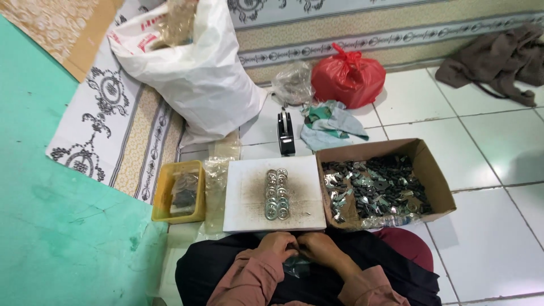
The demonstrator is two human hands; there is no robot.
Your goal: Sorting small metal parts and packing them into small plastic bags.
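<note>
While both hands are meeting over the lap, the left hand (277, 245) and right hand (317, 247) are pinching a small clear plastic bag (296, 265). Shiny round metal rings (277, 194) are lying in two rows on the white board (243, 198).

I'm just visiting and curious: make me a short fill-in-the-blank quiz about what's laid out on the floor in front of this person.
1. The metal rings lie in two rows on a ____ board.
2. The cardboard box of metal parts sits to the ____ of that board.
3. The knotted plastic bag near the wall is ____.
4. The small tray left of the board is ____.

Missing words: white; right; red; yellow
</note>
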